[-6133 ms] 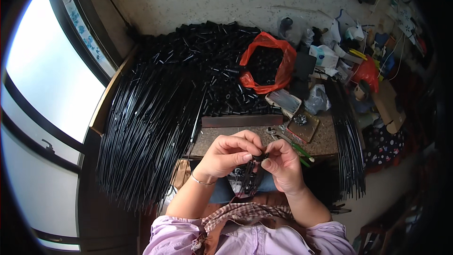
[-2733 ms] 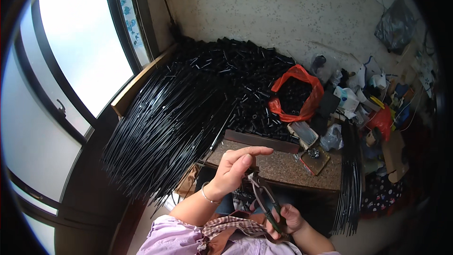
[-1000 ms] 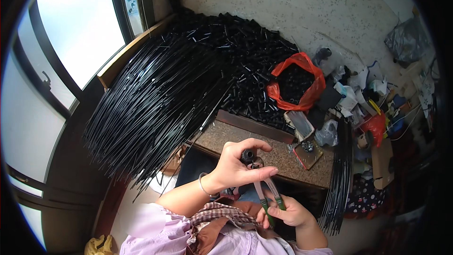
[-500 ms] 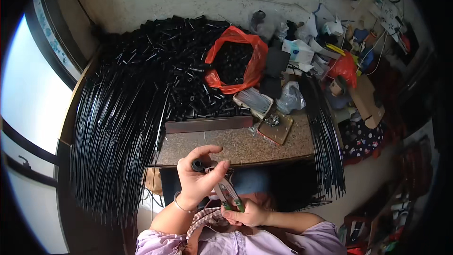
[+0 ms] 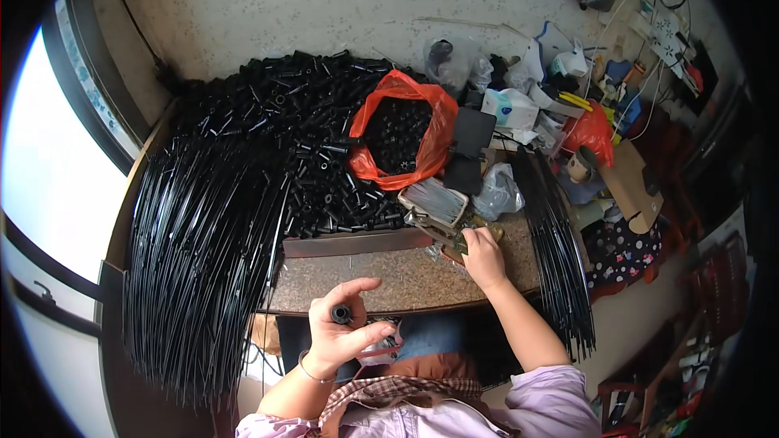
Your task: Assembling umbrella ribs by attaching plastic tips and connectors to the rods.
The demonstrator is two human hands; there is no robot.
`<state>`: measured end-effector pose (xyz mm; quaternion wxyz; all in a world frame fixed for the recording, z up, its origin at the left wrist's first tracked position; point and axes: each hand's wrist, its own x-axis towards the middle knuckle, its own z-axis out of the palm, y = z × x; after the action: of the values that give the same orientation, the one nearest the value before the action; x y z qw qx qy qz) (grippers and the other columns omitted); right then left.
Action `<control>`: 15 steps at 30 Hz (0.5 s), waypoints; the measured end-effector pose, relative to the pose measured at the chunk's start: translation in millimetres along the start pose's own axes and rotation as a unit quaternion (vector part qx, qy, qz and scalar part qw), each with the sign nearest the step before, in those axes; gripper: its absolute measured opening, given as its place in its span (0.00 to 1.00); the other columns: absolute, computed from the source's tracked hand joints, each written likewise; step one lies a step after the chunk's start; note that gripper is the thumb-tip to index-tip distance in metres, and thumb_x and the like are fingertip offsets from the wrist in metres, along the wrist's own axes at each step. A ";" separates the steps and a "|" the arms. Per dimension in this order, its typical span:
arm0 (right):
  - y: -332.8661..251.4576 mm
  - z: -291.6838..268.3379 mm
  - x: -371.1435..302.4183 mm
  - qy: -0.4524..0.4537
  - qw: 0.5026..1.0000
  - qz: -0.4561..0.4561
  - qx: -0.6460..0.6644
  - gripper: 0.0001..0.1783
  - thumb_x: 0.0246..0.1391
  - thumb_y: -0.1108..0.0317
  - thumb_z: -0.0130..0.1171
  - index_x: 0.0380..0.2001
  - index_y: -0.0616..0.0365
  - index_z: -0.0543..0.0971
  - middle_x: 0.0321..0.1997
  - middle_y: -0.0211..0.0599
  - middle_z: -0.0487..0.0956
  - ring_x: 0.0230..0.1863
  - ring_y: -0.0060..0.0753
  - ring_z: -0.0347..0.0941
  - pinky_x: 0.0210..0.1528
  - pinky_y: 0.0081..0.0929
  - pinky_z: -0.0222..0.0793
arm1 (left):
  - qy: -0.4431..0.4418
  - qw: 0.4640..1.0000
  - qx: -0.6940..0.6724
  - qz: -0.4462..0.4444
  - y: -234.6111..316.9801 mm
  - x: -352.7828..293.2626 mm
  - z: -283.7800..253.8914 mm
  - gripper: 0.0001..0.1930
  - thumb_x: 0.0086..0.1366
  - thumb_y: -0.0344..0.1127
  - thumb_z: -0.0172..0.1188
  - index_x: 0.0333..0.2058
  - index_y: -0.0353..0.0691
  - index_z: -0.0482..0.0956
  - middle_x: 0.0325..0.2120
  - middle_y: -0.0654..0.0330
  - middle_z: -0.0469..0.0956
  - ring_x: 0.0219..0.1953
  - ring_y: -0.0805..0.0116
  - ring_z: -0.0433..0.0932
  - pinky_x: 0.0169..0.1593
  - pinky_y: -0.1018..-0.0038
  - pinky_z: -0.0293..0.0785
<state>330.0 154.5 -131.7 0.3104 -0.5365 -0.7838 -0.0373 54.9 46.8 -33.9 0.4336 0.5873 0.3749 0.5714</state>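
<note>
Above the lap, left hand (image 5: 337,339) pinches black tube (image 5: 342,314) (open end upward).

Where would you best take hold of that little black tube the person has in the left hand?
Probably around its middle, from the side. The short black tube is a small round cylinder with its open end facing the camera, and the left hand pinches it across its width between thumb and fingers. That keeps both ends free. The right hand reaches to the stone slab.

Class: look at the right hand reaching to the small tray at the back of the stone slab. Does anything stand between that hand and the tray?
Nothing visible does. The right hand already rests at the tray, its fingers touching the near edge. The left hand holds a short black tube apart, over the lap.
</note>
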 end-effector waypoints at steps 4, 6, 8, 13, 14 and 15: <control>3.5 8.3 -0.4 0.006 1.000 -0.019 -0.016 0.12 0.40 0.77 0.55 0.32 0.58 0.71 0.26 0.42 0.72 0.34 0.46 0.69 0.37 0.37 0.68 | -0.010 1.000 -0.014 0.002 3.1 -0.8 -0.9 0.28 0.41 0.34 0.72 0.42 0.30 0.73 0.11 0.74 0.58 0.15 0.86 0.54 0.19 0.85 0.46; 1.9 4.0 1.3 0.004 1.000 0.014 -0.007 0.12 0.40 0.77 0.56 0.33 0.58 0.71 0.27 0.44 0.72 0.34 0.48 0.70 0.36 0.38 0.68 | -0.008 1.000 -0.027 -0.009 3.4 -1.2 -0.1 0.27 0.41 0.33 0.72 0.41 0.31 0.74 0.11 0.74 0.59 0.14 0.86 0.54 0.19 0.85 0.46; 4.0 1.5 0.1 0.026 0.996 0.081 0.011 0.11 0.42 0.75 0.57 0.33 0.59 0.71 0.29 0.47 0.73 0.32 0.53 0.70 0.35 0.41 0.68 | -0.019 1.000 -0.024 -0.006 7.7 -1.2 2.0 0.26 0.41 0.33 0.72 0.40 0.31 0.74 0.11 0.74 0.60 0.14 0.86 0.55 0.19 0.85 0.46; -60.9 -32.0 2.7 0.020 0.815 0.280 0.508 0.11 0.45 0.74 0.62 0.30 0.57 0.69 0.25 0.33 0.76 0.22 0.22 0.69 0.23 0.19 0.63 | -0.080 0.997 0.002 -0.012 13.7 -2.4 12.4 0.25 0.43 0.31 0.70 0.43 0.35 0.75 0.09 0.73 0.61 0.14 0.87 0.55 0.19 0.85 0.49; -92.6 -51.3 3.9 0.011 0.740 0.284 0.609 0.13 0.44 0.74 0.62 0.31 0.56 0.68 0.25 0.35 0.76 0.21 0.22 0.69 0.22 0.17 0.63 | -0.075 0.997 0.011 -0.002 14.0 -1.4 17.3 0.27 0.44 0.32 0.70 0.45 0.35 0.74 0.09 0.73 0.61 0.14 0.87 0.56 0.19 0.85 0.50; -123.1 -68.7 4.2 0.001 0.653 0.287 0.701 0.14 0.44 0.74 0.63 0.32 0.55 0.67 0.25 0.36 0.76 0.20 0.21 0.68 0.22 0.16 0.62 | -0.070 0.997 0.021 0.007 14.9 -0.5 21.2 0.28 0.44 0.33 0.70 0.47 0.35 0.73 0.09 0.72 0.61 0.14 0.86 0.56 0.19 0.85 0.51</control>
<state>253.3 79.2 -40.4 0.5905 -0.3579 -0.3832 0.6134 75.2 39.5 -19.5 0.4419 0.6374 0.3516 0.5243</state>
